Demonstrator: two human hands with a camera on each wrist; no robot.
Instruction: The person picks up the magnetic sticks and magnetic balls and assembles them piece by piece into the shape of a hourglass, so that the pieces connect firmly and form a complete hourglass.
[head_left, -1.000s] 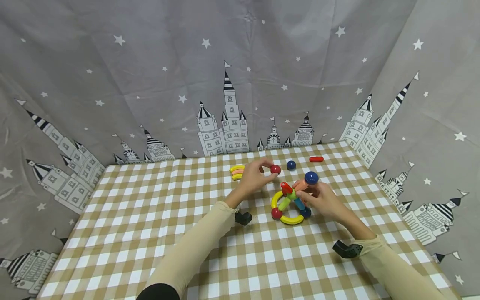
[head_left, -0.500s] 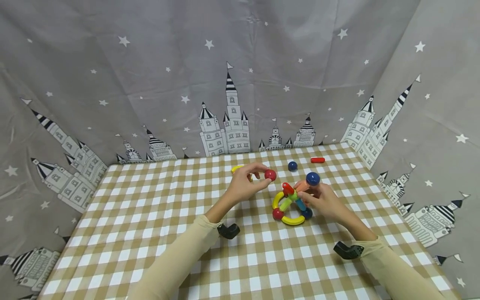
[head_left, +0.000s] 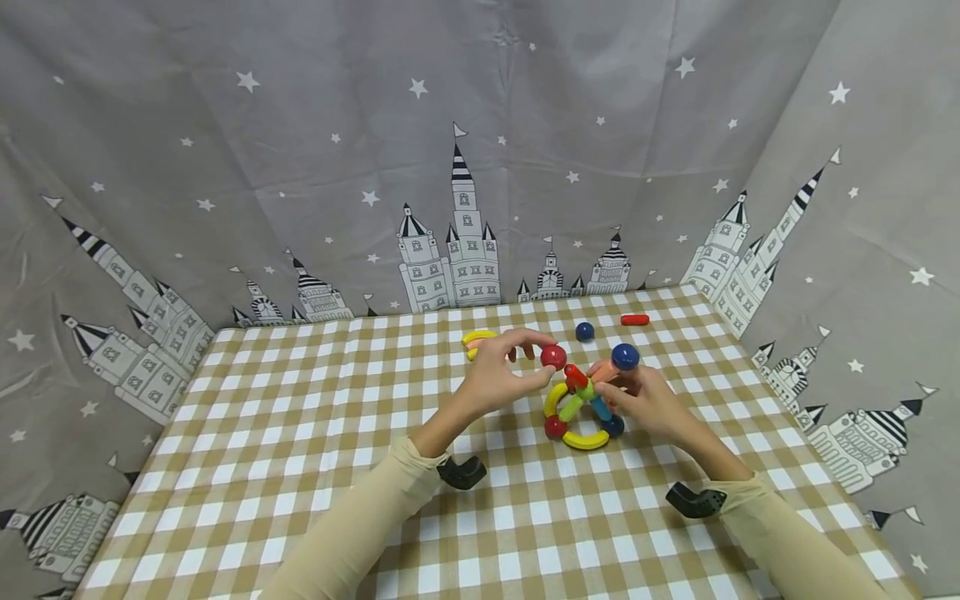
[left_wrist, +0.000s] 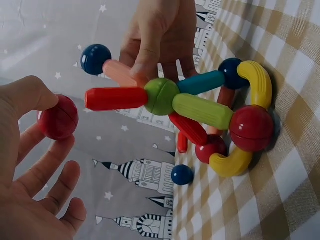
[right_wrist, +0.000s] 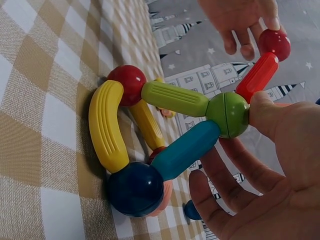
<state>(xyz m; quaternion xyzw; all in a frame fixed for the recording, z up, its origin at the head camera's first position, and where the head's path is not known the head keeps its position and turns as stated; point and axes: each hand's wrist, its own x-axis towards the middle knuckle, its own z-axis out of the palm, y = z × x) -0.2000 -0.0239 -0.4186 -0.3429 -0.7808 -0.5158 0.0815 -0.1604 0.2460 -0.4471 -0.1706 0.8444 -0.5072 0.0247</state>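
Note:
My left hand pinches a red ball between thumb and fingertips. The ball is close to the free end of a red stick, which juts from the green ball atop a standing stick-and-ball model. My right hand grips the model at its peach stick, beside the green ball; a dark blue ball caps that stick. Light green, teal and red sticks slope down to a base ring of red and blue balls joined by yellow curved pieces.
Behind the model, a loose dark blue ball and a red stick lie on the checked tablecloth. Yellow and peach curved pieces lie partly behind my left hand. A grey castle-print curtain stands beyond the table's far edge.
My left hand first drew the red ball back toward me and left, then brought it right, up to the red stick's end. The right hand and the model stay in place.

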